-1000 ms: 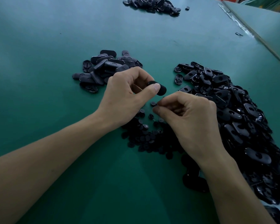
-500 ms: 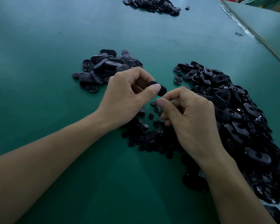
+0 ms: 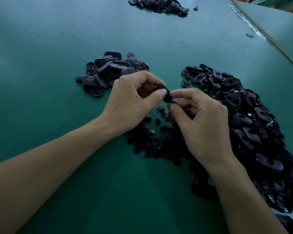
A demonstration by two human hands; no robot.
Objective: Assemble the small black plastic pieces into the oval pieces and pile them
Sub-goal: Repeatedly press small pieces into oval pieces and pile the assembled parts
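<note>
In the head view, the left hand (image 3: pixel 130 102) is sitting at the centre of the frame. Its fingers (image 3: pixel 159 96) are curling round a black oval piece (image 3: pixel 165 94), pinching it between thumb and forefinger just above the bench (image 3: pixel 41 48). The right hand (image 3: pixel 201 122) is meeting it from the right, with thumb and forefinger closing on a small black piece (image 3: pixel 173 102). That piece is sitting right against the lower end of the oval piece; I cannot tell whether it is seated in it. Below the two hands a heap of small pieces (image 3: pixel 154 142) is lying on the green surface, partly hidden under the right wrist. At the right of the frame a big heap of ovals (image 3: pixel 247 119) is spreading down toward the lower right corner. At centre left, just beyond the left knuckles, a smaller pile of ovals (image 3: pixel 112 71) is resting. A far dark pile (image 3: pixel 159 4) is lying at the top edge, well apart from the others.
</note>
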